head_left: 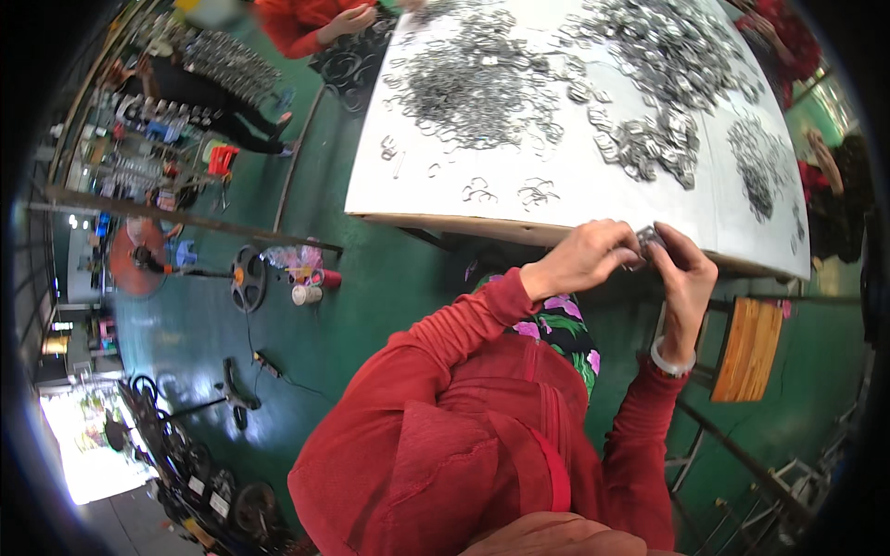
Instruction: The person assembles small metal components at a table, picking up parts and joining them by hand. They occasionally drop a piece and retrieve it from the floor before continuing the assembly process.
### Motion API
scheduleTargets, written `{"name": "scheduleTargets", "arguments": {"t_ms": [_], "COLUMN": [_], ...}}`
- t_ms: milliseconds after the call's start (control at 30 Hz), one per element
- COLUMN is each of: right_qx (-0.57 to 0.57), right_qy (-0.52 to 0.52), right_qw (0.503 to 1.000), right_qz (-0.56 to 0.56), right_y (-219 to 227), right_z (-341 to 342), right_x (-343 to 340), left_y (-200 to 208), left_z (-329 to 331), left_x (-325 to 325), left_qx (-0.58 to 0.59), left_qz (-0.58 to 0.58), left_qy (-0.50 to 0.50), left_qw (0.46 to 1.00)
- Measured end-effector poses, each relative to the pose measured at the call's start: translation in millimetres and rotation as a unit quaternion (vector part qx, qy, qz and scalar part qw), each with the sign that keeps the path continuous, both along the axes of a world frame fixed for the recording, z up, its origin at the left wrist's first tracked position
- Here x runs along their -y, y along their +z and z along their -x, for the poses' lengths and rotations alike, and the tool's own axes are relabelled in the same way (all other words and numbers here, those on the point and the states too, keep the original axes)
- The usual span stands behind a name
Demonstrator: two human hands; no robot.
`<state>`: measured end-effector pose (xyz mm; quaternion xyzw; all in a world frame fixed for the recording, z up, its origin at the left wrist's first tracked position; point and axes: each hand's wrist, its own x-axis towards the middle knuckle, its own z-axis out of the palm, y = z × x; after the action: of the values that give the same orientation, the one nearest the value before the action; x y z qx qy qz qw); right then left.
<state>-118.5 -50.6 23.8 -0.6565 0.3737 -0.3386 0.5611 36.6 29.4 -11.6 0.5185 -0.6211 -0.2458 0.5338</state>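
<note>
Both my hands meet just past the table's near edge, around a small grey metal part [651, 238]. My right hand [688, 276] pinches this part between thumb and fingers. Beside it, my left hand [584, 258] has its thumb and fingers pressed together at the part's left side; what exactly they grip is too small to make out. On the white table [408, 190] beyond lie a broad heap of thin curved metal pieces [473, 88] and a heap of thicker metal parts [649, 144]. Two little clusters of curved pieces [536, 193] sit near the front edge.
A wooden stool [747, 348] stands right of my knees. On the left are a floor fan [139, 257], cups [306, 294] and a metal rail [195, 220]. Co-workers sit around the table, one in an orange-red sleeve [295, 32]. Parked motorbikes [199, 463] stand at lower left.
</note>
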Motion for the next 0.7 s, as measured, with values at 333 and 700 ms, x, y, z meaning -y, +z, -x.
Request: {"name": "scheduleTargets", "arguments": {"t_ms": [333,700], "right_qx": [0.134,0.099], "right_qy": [-0.014,-0.009], "right_qw": [0.986,0.987], "right_qz": [-0.097,-0.129], "right_y": [-21.7,-15.0], "right_z": [2.6,14.6], "right_x": [-5.5,-3.9], "left_y": [-17.9,-91.4], "left_z": [-18.8,-181.2], "left_x": [-8.4,51.0], "left_qx": [-0.156,0.468], "left_qz": [-0.025,-0.109], "left_qy": [0.072,0.208], "left_qw": [0.985,0.852]}}
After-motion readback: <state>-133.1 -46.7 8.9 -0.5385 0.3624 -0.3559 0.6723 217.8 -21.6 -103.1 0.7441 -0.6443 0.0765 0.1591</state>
